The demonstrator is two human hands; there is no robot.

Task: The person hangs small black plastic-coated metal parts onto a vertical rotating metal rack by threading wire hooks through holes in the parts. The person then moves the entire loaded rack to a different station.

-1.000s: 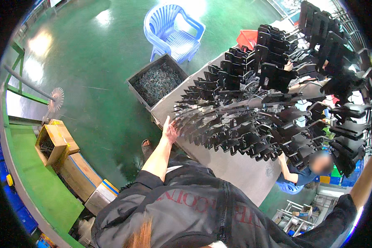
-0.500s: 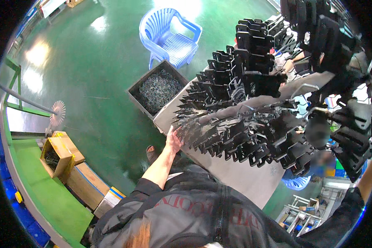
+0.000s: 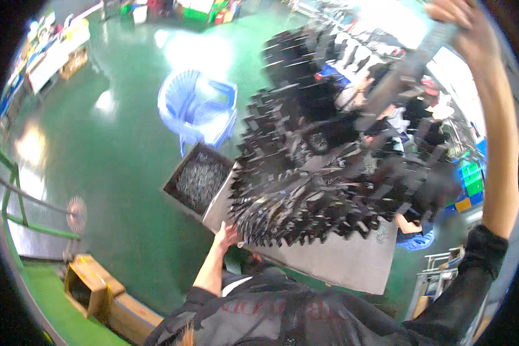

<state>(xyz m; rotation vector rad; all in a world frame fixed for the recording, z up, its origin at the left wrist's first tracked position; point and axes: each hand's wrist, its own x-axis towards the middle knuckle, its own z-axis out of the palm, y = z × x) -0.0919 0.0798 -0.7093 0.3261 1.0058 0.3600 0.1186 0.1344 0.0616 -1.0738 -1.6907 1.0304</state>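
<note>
A long rack (image 3: 380, 101), a grey bar crowded with rows of black plate-like parts (image 3: 305, 190), slants across the view above a table. High at the upper right, my right hand (image 3: 458, 17) is closed around the bar's top end, arm stretched up. My left hand (image 3: 226, 236) is at the rack's lower left end, its fingers curled against it; their exact hold is blurred and partly hidden by the parts. The black parts are smeared by motion, and they cover much of the grey tabletop (image 3: 346, 262).
An open box (image 3: 167, 187) full of small metal pieces stands at the table's left corner. Beyond it is a blue plastic chair (image 3: 199, 109). Cardboard boxes (image 3: 98, 282) and a green frame (image 3: 17, 213) lie left. Behind the rack, other people (image 3: 363, 86) sit at work.
My right hand has come up into view at the upper right, raising the rack's top end. My left hand has shifted down and slightly left. The view has tilted up.
</note>
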